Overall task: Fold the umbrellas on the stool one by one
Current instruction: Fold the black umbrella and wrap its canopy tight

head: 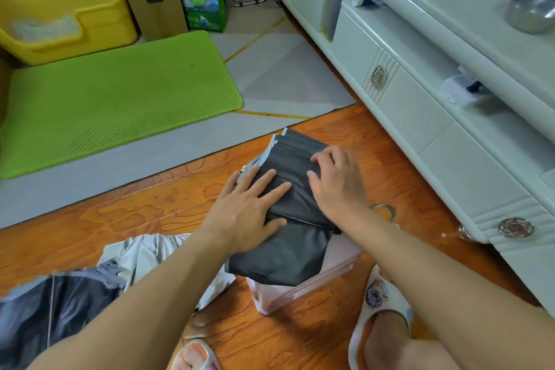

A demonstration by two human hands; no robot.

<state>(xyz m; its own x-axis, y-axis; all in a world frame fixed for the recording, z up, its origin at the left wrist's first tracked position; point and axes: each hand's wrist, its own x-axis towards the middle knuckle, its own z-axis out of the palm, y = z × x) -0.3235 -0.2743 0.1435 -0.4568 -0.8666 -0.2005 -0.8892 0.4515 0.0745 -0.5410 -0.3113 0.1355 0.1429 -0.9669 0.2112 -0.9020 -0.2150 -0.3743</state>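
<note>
On the pale pink stool [303, 285] at the near centre of the wooden floor [150, 210], the dark umbrella [288, 189] lies flattened, its pleats running away toward the far side. The left hand [249, 207] presses it with straight, spread fingers, and the right hand [336, 183] rests flat on it just beside, fingers lightly bent, gripping nothing. To fold well, the left hand should probably pin the stacked panels while the right smooths each pleat before wrapping; a second umbrella [60, 309] lies crumpled at the near left.

Both forearms are bare, no sleeves reaching them. The feet wear open-toed slippers: the right slipper [379, 297] is white with a purple and orange print on its strap (design too blurred to read), the left slipper [196, 351] white with orange trim.
</note>
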